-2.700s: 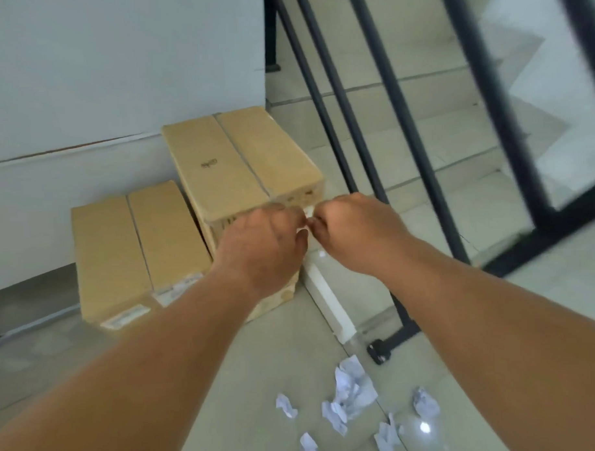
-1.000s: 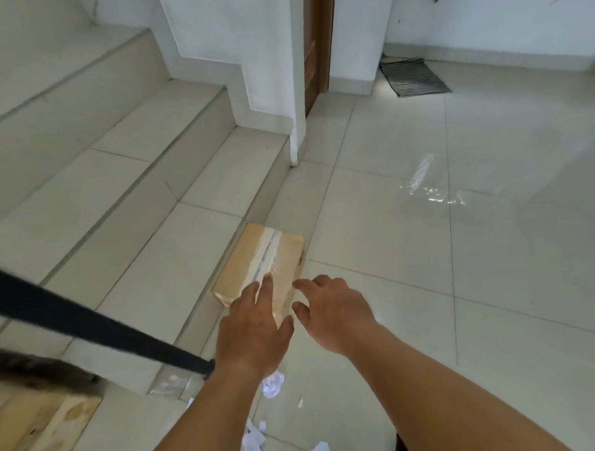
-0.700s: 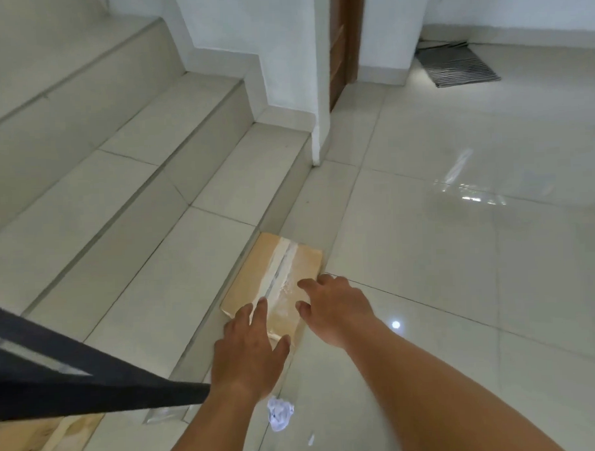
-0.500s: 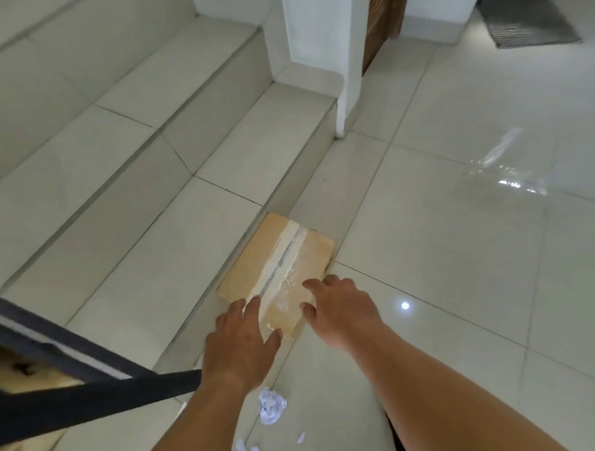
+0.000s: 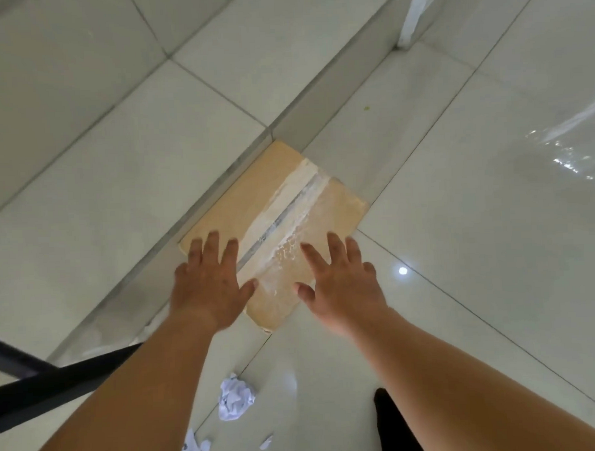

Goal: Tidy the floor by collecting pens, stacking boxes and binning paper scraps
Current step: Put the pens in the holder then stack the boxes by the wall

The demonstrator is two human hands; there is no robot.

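Cardboard, tan and flat, makes up the box that the head camera looks down on. It lies on the floor with one long side right against the riser of the lowest step. A pale strip of tape runs down its top seam. The left hand is over the near left corner of the box and the right hand over its near right edge. Both are palm down with fingers straight and spread apart, thumbs turned toward each other. Neither is gripping anything. Whether the palms actually touch the cardboard cannot be told. The outer fingers of the right hand reach past the box edge over the tile.

Close behind the box, between the forearms, sits a crumpled ball of white paper. Smaller scraps lie nearer the bottom edge, and another white piece is partly hidden by the left forearm. A black railing bar crosses the lower left corner, passing behind that forearm. A dark shape by the right forearm is too cut off to identify.

Floor and steps are glossy pale tiles with thin dark grout lines. A small bright light spot shines near the right hand, with streaky glare at the far right. A white wall corner meets the floor at the top.
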